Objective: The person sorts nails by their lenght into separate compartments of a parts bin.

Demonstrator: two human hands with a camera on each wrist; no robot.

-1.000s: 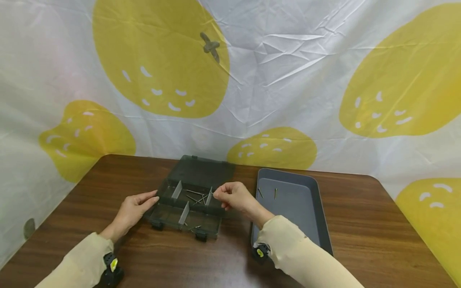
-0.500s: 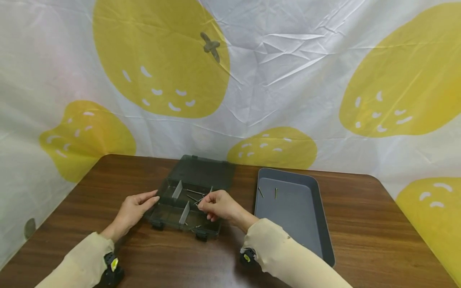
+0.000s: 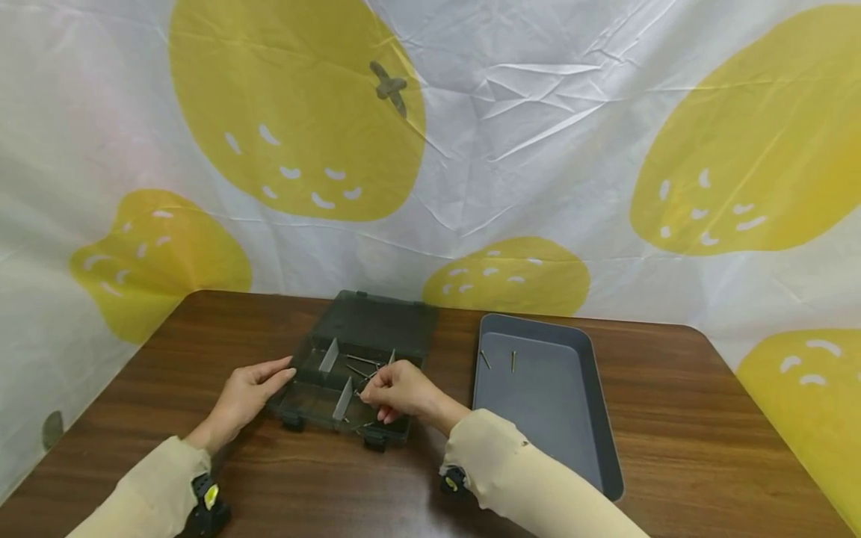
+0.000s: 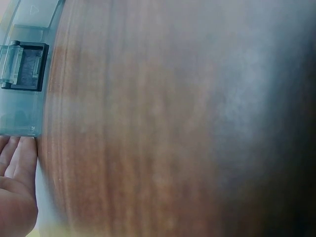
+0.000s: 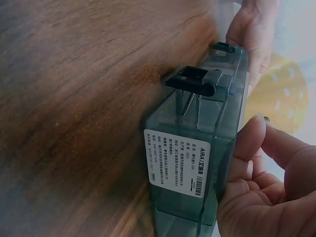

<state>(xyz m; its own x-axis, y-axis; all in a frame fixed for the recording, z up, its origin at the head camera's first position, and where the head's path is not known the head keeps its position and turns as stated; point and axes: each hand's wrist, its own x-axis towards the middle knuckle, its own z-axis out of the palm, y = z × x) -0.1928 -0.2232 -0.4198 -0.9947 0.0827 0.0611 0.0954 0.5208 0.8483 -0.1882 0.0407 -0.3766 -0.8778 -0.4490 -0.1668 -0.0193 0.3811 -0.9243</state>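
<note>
Pinching a screw (image 5: 267, 120) over the divided box (image 3: 316, 400), right fingers (image 5: 250, 137)

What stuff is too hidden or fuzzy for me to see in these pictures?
Right wrist view: most of the small thing, hidden by the right hand pinching it.
Head view: part of the box, covered by the right hand, so its screws can't all be counted.
Left wrist view: the rest of the box and left hand, cut off by the left edge; the table is blurry.
</note>
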